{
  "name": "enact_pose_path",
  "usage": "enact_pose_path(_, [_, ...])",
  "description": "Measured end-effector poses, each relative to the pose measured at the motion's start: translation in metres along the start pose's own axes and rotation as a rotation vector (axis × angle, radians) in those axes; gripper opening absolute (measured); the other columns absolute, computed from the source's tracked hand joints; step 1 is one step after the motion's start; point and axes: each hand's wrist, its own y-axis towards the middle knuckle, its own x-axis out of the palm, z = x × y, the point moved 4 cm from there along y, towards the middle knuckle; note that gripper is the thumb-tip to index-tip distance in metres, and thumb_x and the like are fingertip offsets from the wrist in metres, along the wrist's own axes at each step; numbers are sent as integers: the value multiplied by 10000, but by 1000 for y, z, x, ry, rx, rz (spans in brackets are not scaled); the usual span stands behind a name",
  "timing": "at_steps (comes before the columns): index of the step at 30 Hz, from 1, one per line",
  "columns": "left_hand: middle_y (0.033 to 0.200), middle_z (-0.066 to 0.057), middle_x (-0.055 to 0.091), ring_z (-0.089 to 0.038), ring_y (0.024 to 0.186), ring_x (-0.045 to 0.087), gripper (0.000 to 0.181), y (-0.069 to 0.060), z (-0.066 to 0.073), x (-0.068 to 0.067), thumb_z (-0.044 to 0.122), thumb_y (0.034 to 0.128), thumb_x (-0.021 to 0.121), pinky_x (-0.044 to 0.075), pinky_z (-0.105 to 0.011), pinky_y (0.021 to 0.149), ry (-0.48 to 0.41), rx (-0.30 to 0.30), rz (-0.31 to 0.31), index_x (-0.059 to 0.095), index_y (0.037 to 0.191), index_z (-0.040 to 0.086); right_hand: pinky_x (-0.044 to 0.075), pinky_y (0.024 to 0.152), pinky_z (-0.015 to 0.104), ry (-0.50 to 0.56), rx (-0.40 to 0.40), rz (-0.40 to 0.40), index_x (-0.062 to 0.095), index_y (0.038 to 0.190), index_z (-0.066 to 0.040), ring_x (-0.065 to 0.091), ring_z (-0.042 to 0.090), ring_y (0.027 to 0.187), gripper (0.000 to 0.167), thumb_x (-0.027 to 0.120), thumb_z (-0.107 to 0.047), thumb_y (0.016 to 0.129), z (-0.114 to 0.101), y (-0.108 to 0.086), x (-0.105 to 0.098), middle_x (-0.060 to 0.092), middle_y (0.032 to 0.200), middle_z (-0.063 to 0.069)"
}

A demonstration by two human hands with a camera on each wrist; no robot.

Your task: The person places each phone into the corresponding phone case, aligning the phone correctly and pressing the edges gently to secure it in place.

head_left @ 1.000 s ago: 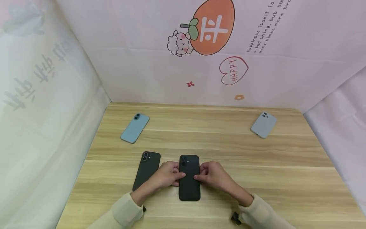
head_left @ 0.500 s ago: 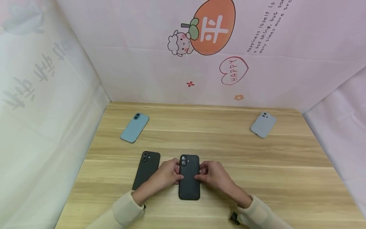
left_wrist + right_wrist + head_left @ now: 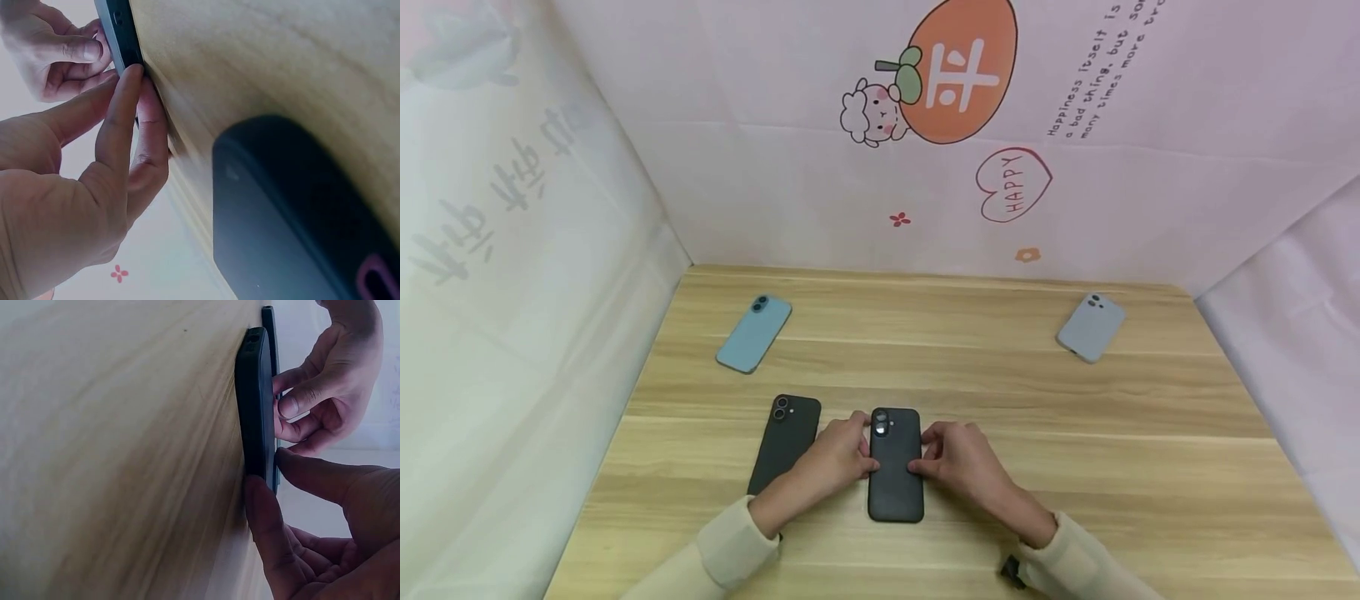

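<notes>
A black phone lies back up on the wooden table in front of the person, its twin camera lenses at the far left corner. The left hand pinches its left long edge, thumb on the back. On the opposite edge, the right hand grips with thumb on top and fingers at the side. In the right wrist view the phone shows its thin side, with the right thumb and a finger on its two faces. A second black phone lies left, partly under the left forearm; the left wrist view shows it up close.
A light blue phone lies at the back left of the table, and a pale grey-blue phone at the back right. White printed cloth hangs behind the table and along both sides.
The left thumb has slid slightly toward the phone's edge and toward the person. The held phone has shifted a little, and its lenses and back catch more light. Other phones lie still.
</notes>
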Motion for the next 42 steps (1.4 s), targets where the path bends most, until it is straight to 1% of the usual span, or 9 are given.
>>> enact_pose_path(6, [755,16,612,-99,631,554,600,0,0,-2,53,903,835,435,-231,558,11,0,-6,529,1390,-121,479,562,213,-51,17,-8,760,977,-25,578,14,602,252,908,-172,837,1,1,-5,678,681,-97])
enact_pose_path(12, [827,16,682,-97,631,578,615,-2,-2,-14,235,1022,728,462,-247,545,21,4,19,489,1474,-106,568,646,299,-169,70,80,780,1100,-37,659,58,703,371,833,-362,930,13,1,-27,746,801,-58])
enact_pose_path(16, [945,-44,730,-133,727,641,579,-3,-2,-31,240,1043,699,536,-292,614,30,5,77,508,1483,-83,615,701,385,-202,79,139,739,1208,15,738,165,813,531,753,-465,981,30,4,-54,794,941,63])
enact_pose_path(19, [1079,-91,741,-185,903,705,548,-3,-2,-47,241,1046,693,605,-362,753,37,5,139,531,1481,-49,629,754,444,-196,96,172,668,1304,64,756,265,903,644,702,-506,1008,47,8,-78,784,1043,161])
enact_pose_path(23, [1234,-143,713,-280,1097,721,557,-2,-8,-74,272,1052,685,611,-462,912,58,11,234,525,1493,-30,616,866,558,-205,111,216,508,1445,141,721,434,1061,788,665,-511,1030,69,17,-109,692,1235,322])
enact_pose_path(27, [1385,-215,620,-378,1260,634,613,-2,-21,-103,303,1060,662,558,-555,1003,113,-27,309,466,1530,-39,541,944,682,-260,150,247,355,1503,216,585,600,1186,934,651,-532,1029,91,29,-135,516,1367,468])
enact_pose_path(31, [1502,-337,475,-508,1366,500,705,-1,-38,-132,315,1065,634,499,-675,1030,196,-91,353,365,1567,-102,487,903,745,-350,217,313,370,1429,277,489,699,1142,963,638,-553,1022,116,41,-162,430,1314,552])
enact_pose_path(36, [1470,-435,412,-575,1278,515,785,8,-64,-160,358,1064,618,521,-709,950,334,-163,333,308,1552,-173,488,756,684,-401,345,320,377,1296,336,464,682,1030,995,551,-609,1036,149,52,-194,388,1233,582])
enact_pose_path(42, [1376,-481,410,-587,1173,511,814,24,-95,-174,416,1039,649,537,-660,870,431,-220,290,372,1442,-234,423,913,735,-463,438,280,267,1282,405,440,674,1076,1140,460,-689,1028,181,67,-214,388,1176,592])
